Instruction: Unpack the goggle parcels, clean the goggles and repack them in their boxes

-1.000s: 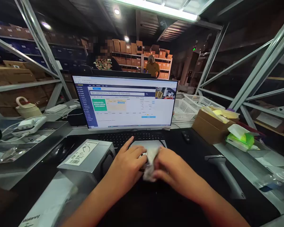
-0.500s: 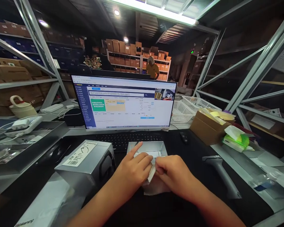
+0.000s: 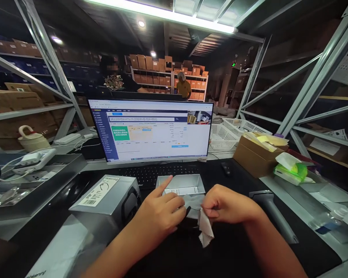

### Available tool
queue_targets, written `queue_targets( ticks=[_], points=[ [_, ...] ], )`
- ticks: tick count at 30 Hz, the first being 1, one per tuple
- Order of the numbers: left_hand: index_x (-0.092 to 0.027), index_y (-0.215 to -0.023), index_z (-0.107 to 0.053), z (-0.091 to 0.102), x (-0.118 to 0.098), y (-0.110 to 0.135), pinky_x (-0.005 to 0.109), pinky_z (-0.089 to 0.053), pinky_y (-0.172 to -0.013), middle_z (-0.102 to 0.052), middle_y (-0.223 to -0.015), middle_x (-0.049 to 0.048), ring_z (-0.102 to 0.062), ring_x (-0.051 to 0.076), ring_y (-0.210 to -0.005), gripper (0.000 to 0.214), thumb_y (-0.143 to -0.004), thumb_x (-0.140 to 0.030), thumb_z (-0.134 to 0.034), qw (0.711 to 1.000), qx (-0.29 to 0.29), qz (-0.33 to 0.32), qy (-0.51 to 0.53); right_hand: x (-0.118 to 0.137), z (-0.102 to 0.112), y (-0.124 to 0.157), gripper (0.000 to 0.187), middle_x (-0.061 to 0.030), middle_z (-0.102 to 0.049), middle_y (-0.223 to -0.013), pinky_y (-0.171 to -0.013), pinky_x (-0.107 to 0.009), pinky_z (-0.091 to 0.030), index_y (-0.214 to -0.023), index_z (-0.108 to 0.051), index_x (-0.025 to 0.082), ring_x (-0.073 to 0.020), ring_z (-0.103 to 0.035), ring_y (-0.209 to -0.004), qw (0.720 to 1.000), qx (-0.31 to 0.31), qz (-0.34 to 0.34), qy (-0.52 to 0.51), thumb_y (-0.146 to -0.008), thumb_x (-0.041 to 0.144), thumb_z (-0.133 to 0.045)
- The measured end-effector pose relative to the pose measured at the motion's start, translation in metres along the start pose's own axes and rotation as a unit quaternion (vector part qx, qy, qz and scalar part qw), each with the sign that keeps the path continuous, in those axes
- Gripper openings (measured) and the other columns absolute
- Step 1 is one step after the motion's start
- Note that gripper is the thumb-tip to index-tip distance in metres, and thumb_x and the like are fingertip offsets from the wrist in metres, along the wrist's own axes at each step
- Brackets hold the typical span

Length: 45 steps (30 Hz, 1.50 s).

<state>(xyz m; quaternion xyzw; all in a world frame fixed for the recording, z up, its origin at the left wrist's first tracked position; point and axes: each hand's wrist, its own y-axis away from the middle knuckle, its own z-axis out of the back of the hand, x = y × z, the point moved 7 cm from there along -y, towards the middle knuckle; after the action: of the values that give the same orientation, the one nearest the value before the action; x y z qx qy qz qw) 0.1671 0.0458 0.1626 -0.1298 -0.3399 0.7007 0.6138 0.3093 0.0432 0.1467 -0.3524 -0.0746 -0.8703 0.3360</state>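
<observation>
My right hand (image 3: 224,204) pinches a small light grey cleaning cloth (image 3: 205,228) with zigzag edges, which hangs below the fingers. To its left, my left hand (image 3: 162,208) points its index finger outward while the other fingers curl inward. A small dark tip shows by those curled fingers; what they hold is mostly hidden. Between both hands lies a thin, pale, see-through piece (image 3: 193,204), maybe plastic film. Just beyond them stands an open grey box (image 3: 188,180) with printed paper inside. On the left sits a larger silver carton (image 3: 104,197) with a white label.
A monitor (image 3: 156,135) stands behind the keyboard (image 3: 159,171). On the right are a mouse (image 3: 225,169), a barcode scanner (image 3: 274,214), a brown carton (image 3: 252,156), a tissue pack (image 3: 291,170) and a clear bottle (image 3: 327,221). Two people are beyond the monitor.
My right hand has moved right, away from my left hand, drawing the cloth out so that it hangs down. More of the open box and the see-through piece now shows.
</observation>
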Motion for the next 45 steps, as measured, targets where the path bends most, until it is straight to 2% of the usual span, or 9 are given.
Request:
queue_targets(
  ticks=[6, 14, 17, 22, 28, 32, 38, 42, 45],
  points=[
    [-0.019, -0.071, -0.058, -0.012, 0.0, 0.001, 0.049, -0.037, -0.119, -0.057, -0.065, -0.0033, -0.054, 0.012, -0.061, 0.028, -0.088, -0.001, -0.045, 0.999, 0.002, -0.004, -0.047, 0.007, -0.014, -0.015, 0.021, 0.0077, -0.042, -0.054, -0.054, -0.023, -0.022, -0.056, -0.041, 0.018, -0.0082, -0.034, -0.054, 0.966, -0.225, -0.119, 0.038, -0.066, 0.001, -0.049],
    [-0.021, -0.081, -0.059, 0.011, 0.018, 0.003, 0.051, -0.018, -0.126, -0.069, -0.084, -0.005, -0.066, 0.013, -0.087, 0.013, -0.085, -0.01, -0.057, 0.994, 0.027, 0.047, 0.09, -0.003, 0.011, 0.0, 0.031, 0.0087, -0.029, -0.055, -0.051, -0.023, -0.02, -0.055, -0.029, 0.02, -0.0072, -0.025, -0.054, 0.994, -0.02, -0.01, -0.107, -0.066, 0.002, -0.051],
    [-0.021, -0.079, -0.06, -0.002, 0.014, 0.003, 0.051, -0.019, -0.126, -0.068, -0.082, -0.0043, -0.066, 0.014, -0.085, 0.016, -0.083, -0.006, -0.055, 0.995, 0.05, 0.031, 0.083, -0.001, -0.003, -0.007, 0.025, 0.0083, -0.031, -0.054, -0.051, -0.023, -0.021, -0.054, -0.035, 0.019, -0.0076, -0.028, -0.053, 0.995, -0.062, -0.054, -0.064, -0.064, 0.001, -0.049],
    [-0.02, -0.079, -0.06, -0.012, 0.015, 0.005, 0.052, -0.021, -0.125, -0.066, -0.079, -0.0035, -0.065, 0.014, -0.081, 0.02, -0.088, -0.005, -0.052, 0.999, 0.037, 0.015, 0.017, 0.008, -0.019, -0.018, 0.019, 0.0071, -0.043, -0.055, -0.054, -0.023, -0.023, -0.056, -0.045, 0.018, -0.0078, -0.036, -0.054, 0.965, -0.231, -0.116, 0.045, -0.063, 0.0, -0.05],
    [-0.022, -0.082, -0.059, 0.013, 0.024, 0.004, 0.055, -0.007, -0.127, -0.071, -0.088, -0.0057, -0.067, 0.017, -0.106, 0.012, -0.083, -0.009, -0.061, 0.992, 0.037, 0.048, 0.112, -0.005, 0.012, -0.003, 0.026, 0.0087, -0.032, -0.055, -0.05, -0.021, -0.023, -0.055, -0.035, 0.02, -0.007, -0.026, -0.053, 0.987, -0.056, -0.036, -0.149, -0.066, 0.004, -0.052],
    [-0.021, -0.08, -0.059, 0.008, 0.021, 0.003, 0.053, -0.008, -0.128, -0.07, -0.086, -0.0051, -0.067, 0.016, -0.108, 0.016, -0.086, -0.008, -0.055, 0.988, 0.044, 0.06, 0.132, -0.004, 0.006, -0.006, 0.023, 0.0092, -0.034, -0.053, -0.051, -0.021, -0.024, -0.053, -0.038, 0.019, -0.0065, -0.029, -0.053, 0.986, -0.063, -0.05, -0.148, -0.062, 0.003, -0.052],
    [-0.02, -0.081, -0.06, -0.006, 0.019, 0.004, 0.051, -0.009, -0.127, -0.07, -0.084, -0.0036, -0.068, 0.017, -0.101, 0.019, -0.086, -0.003, -0.052, 0.998, 0.03, 0.016, 0.045, 0.009, -0.016, -0.018, 0.018, 0.0068, -0.047, -0.055, -0.055, -0.024, -0.024, -0.056, -0.048, 0.018, -0.0086, -0.039, -0.055, 0.963, -0.236, -0.121, 0.043, -0.063, 0.001, -0.051],
    [-0.022, -0.084, -0.059, 0.006, 0.025, 0.004, 0.054, -0.002, -0.127, -0.072, -0.09, -0.0056, -0.064, 0.02, -0.116, 0.013, -0.084, -0.009, -0.061, 0.992, 0.05, 0.044, 0.106, 0.008, -0.005, -0.013, 0.022, 0.0086, -0.033, -0.055, -0.054, -0.022, -0.024, -0.055, -0.037, 0.019, -0.0069, -0.03, -0.054, 0.989, -0.089, -0.032, -0.114, -0.064, 0.002, -0.048],
    [-0.022, -0.083, -0.06, 0.016, 0.025, 0.003, 0.053, -0.001, -0.127, -0.072, -0.088, -0.0065, -0.065, 0.019, -0.115, 0.014, -0.085, -0.009, -0.061, 0.988, 0.034, 0.052, 0.141, -0.006, 0.019, 0.001, 0.024, 0.009, -0.03, -0.055, -0.05, -0.021, -0.021, -0.055, -0.034, 0.02, -0.0059, -0.026, -0.053, 0.977, -0.066, -0.036, -0.199, -0.064, 0.004, -0.05]
  ],
)
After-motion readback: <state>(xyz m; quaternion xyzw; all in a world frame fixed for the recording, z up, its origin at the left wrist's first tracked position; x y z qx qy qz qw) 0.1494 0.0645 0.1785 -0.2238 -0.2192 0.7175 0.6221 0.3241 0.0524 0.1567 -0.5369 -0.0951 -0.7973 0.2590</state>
